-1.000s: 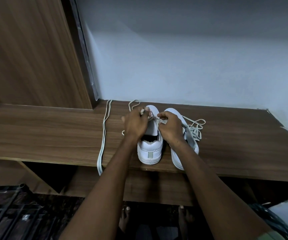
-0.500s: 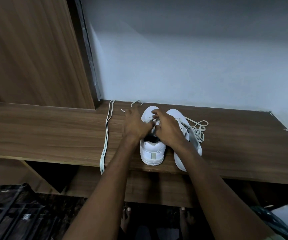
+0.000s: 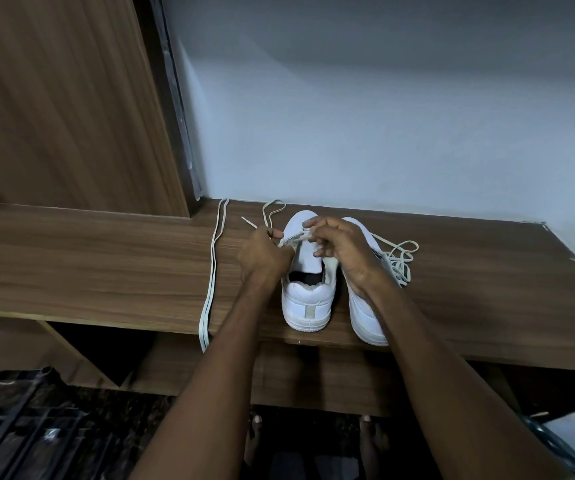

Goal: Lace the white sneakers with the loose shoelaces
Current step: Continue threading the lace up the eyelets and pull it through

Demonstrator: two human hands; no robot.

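1. You are still near the start, I think. Your left hand (image 3: 265, 252) and right hand (image 3: 339, 245) meet over the left shoe (image 3: 308, 271), up by its toe end.
2. Your left fingers are curled and pinch the lace (image 3: 293, 239) just beside the shoe's front holes. Your right fingers pinch the same lace from the other side, with some fingers sticking out loose.
3. One end of that lace loops away past your left fingers, and its tip (image 3: 247, 221) lies on the shelf (image 3: 106, 265).
4. Only the first holes look done (your fingers hide most of them, so I cannot be sure). The rest of this shoe looks left to lace.
5. The right shoe (image 3: 365, 306) sits under your right wrist. A lace pile (image 3: 398, 258) lies just past it, to the right of your right fingers.
6. Another long lace (image 3: 211, 268) lies flat, well left of your left fingers, not used yet.
7. A dark mark shows on the right shoe's side, too small to read. I see no other words.
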